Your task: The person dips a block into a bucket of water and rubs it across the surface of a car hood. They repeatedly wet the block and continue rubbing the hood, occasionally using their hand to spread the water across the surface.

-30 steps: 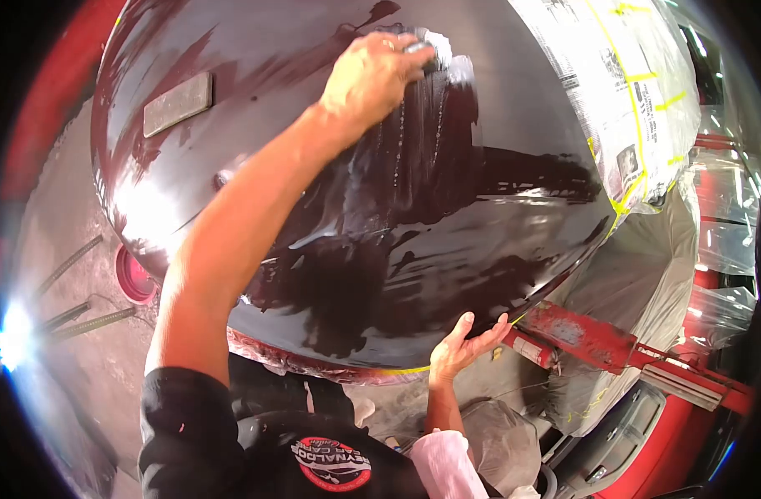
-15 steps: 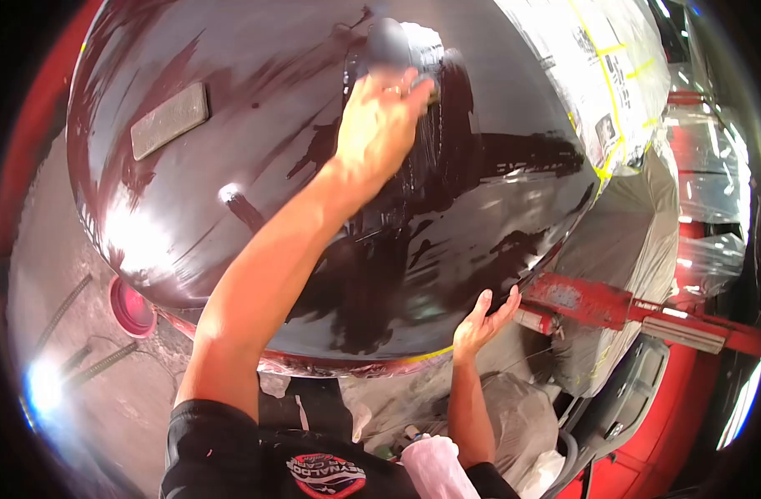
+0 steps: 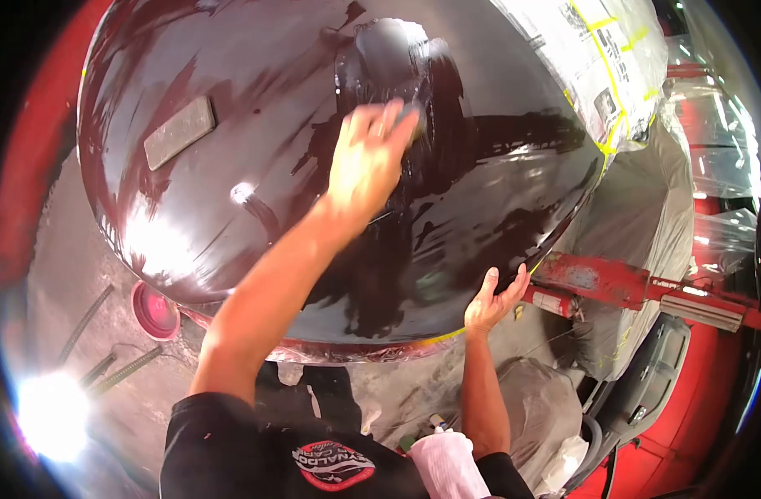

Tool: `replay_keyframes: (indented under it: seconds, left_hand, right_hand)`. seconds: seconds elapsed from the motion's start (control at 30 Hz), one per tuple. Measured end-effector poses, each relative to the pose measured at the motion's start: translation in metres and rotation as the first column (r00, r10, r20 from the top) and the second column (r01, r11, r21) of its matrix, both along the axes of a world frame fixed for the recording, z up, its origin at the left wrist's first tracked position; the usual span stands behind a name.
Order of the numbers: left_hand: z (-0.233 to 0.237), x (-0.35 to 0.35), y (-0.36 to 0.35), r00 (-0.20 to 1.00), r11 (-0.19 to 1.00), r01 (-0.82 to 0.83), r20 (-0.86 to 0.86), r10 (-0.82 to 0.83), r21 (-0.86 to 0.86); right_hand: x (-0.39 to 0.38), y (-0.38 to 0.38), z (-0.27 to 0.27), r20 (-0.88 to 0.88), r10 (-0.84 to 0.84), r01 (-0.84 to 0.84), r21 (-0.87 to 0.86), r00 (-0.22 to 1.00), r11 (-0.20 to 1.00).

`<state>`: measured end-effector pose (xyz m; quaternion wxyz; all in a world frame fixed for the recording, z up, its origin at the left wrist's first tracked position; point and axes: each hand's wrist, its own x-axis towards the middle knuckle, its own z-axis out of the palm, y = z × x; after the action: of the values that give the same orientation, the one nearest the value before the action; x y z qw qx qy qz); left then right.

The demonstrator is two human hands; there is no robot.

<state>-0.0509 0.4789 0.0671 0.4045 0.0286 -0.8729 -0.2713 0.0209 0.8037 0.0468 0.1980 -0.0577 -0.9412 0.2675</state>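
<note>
My left hand (image 3: pixel 368 158) is pressed down on a wet, dark glossy curved panel (image 3: pixel 372 283), its fingers bent over a small dark grey thing that is blurred and mostly hidden. Just beyond the fingers lies a wet, pale grey patch (image 3: pixel 389 54) with whitish streaks. My right hand (image 3: pixel 493 303) is at the panel's near right edge, fingers spread and holding nothing. A grey rectangular block (image 3: pixel 180 133) rests on the panel's left side, apart from both hands.
Masking paper with yellow tape (image 3: pixel 601 75) covers the upper right. Red metal equipment (image 3: pixel 592 279) stands right of my right hand. A pink-red round container (image 3: pixel 156 311) and a bright lamp (image 3: pixel 54 416) are at lower left. A whitish roll (image 3: pixel 447 466) is near my torso.
My left hand has moved down along the panel, back toward me, uncovering more of the pale patch. My right hand stays at the panel's edge. The whole view has shifted slightly.
</note>
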Motion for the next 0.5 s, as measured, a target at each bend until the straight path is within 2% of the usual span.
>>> replay_keyframes:
  seconds: [0.03, 0.07, 0.17, 0.2, 0.27, 0.33, 0.37, 0.4, 0.5]
  left_hand:
    - [-0.016, 0.017, 0.006, 0.998, 1.0, 0.01, -0.067, -0.01, 0.004]
    - [-0.016, 0.024, 0.003, 0.999, 0.999, 0.048, -0.014, -0.048, -0.007]
    - [0.012, -0.028, -0.014, 0.999, 1.0, 0.014, -0.034, -0.015, -0.025]
    - [0.016, -0.047, -0.021, 0.999, 0.999, 0.037, 0.024, -0.036, -0.014]
    - [0.012, -0.046, -0.018, 1.0, 1.0, -0.005, -0.014, 0.005, -0.014]
    - [0.005, -0.005, -0.01, 1.0, 1.0, -0.023, 0.002, 0.023, -0.02]
    - [-0.006, 0.012, -0.006, 0.999, 1.0, -0.009, -0.043, 0.011, 0.028]
    - [-0.005, 0.019, -0.011, 0.999, 1.0, -0.01, -0.034, 0.009, -0.02]
    - [0.008, -0.033, -0.031, 0.999, 0.999, -0.028, -0.038, 0.026, -0.041]
  right_hand:
    - [-0.003, 0.0, -0.004, -0.022, 0.011, -0.011, -0.007, 1.0, 1.0]
    - [-0.001, 0.0, -0.004, -0.019, 0.013, -0.013, -0.005, 1.0, 1.0]
    - [-0.006, -0.005, -0.001, -0.026, 0.006, -0.007, -0.018, 1.0, 1.0]
    - [-0.005, -0.008, 0.002, -0.002, -0.008, 0.008, -0.027, 1.0, 1.0]
    - [0.0, -0.005, 0.004, 0.027, -0.022, 0.023, -0.028, 0.999, 0.999]
    - [-0.003, -0.002, -0.002, -0.01, 0.001, -0.001, -0.044, 1.0, 0.999]
    - [-0.005, -0.002, -0.003, -0.01, 0.006, -0.007, -0.045, 1.0, 0.999]
    - [-0.005, -0.002, -0.004, -0.022, 0.011, -0.012, -0.04, 1.0, 0.999]
    - [-0.006, -0.002, -0.005, -0.039, 0.017, -0.019, -0.045, 0.999, 0.999]
